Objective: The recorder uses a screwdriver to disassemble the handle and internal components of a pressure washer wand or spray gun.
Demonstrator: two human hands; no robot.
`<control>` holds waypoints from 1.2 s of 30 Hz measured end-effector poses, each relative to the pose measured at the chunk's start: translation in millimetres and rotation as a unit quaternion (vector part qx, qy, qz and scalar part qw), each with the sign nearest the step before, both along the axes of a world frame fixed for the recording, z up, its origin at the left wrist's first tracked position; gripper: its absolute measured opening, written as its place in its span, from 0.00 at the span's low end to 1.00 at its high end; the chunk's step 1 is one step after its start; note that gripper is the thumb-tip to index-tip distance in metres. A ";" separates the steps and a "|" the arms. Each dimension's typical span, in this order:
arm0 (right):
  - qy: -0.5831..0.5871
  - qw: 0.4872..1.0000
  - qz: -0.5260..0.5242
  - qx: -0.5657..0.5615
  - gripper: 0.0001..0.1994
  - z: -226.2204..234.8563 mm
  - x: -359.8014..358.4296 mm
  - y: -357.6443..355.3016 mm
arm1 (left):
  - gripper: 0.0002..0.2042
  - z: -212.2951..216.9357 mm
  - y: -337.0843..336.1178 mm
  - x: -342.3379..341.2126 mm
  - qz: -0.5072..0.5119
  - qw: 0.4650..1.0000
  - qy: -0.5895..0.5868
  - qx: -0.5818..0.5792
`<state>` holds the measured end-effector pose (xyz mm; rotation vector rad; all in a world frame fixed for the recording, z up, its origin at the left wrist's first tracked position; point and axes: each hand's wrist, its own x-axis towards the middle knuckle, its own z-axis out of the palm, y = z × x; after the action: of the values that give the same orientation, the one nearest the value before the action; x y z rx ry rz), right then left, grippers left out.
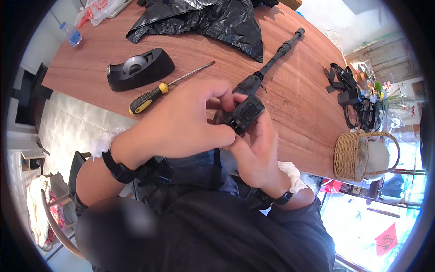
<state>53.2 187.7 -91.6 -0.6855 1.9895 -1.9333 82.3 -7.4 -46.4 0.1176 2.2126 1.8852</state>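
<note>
Over the table's near edge I hold a black boxy plastic part (247, 113), with a raised rectangular panel on top, between both hands. My left hand (176, 120) pinches it from the left, thumb at its near end and fingers at its far side. My right hand (258, 156) grips it from the right and below, fingers curled around it. Just beyond lies a long black barrel-like piece (272, 61), narrow at its far end and thicker near my hands. My left fingers partly cover its near end, so I cannot tell whether the two are joined.
Left of my hands lie a yellow-and-black screwdriver (148, 99) and a black tape dispenser (156, 68). A black plastic bag (204, 22) spreads across the back. At the right are black straps and cables (355, 102) and a wicker basket (350, 156). A water bottle (71, 35) stands far left.
</note>
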 end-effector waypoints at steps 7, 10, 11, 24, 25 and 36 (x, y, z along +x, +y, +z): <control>0.044 0.998 0.000 0.045 0.29 2.6 4.3 -7.6 | 0.15 -4.0 -2.9 8.1 0.046 0.996 -0.019 0.080; 0.049 0.998 -0.042 -0.002 0.28 1.4 1.3 -13.7 | 0.15 -9.0 -2.9 8.5 0.057 0.993 -0.004 0.099; 0.050 0.998 -0.041 -0.004 0.28 0.4 -1.0 -14.2 | 0.16 -8.9 -2.8 8.1 0.061 0.993 0.006 0.102; 0.075 0.997 -0.008 0.025 0.35 -2.9 -5.4 9.2 | 0.16 -2.7 4.7 -18.7 0.035 0.984 0.135 0.112; 0.068 0.997 -0.013 0.019 0.36 -2.8 -5.0 10.2 | 0.17 -1.5 5.0 -24.0 -0.009 0.989 0.121 0.089; -0.002 0.998 -0.007 -0.061 0.27 -6.0 -17.8 31.0 | 0.18 -7.2 7.1 -41.9 -0.040 0.989 -0.026 0.143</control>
<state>35.4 218.6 -97.5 -0.6975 1.8912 -2.0774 40.4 -0.3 -53.6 0.1999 1.8627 2.1226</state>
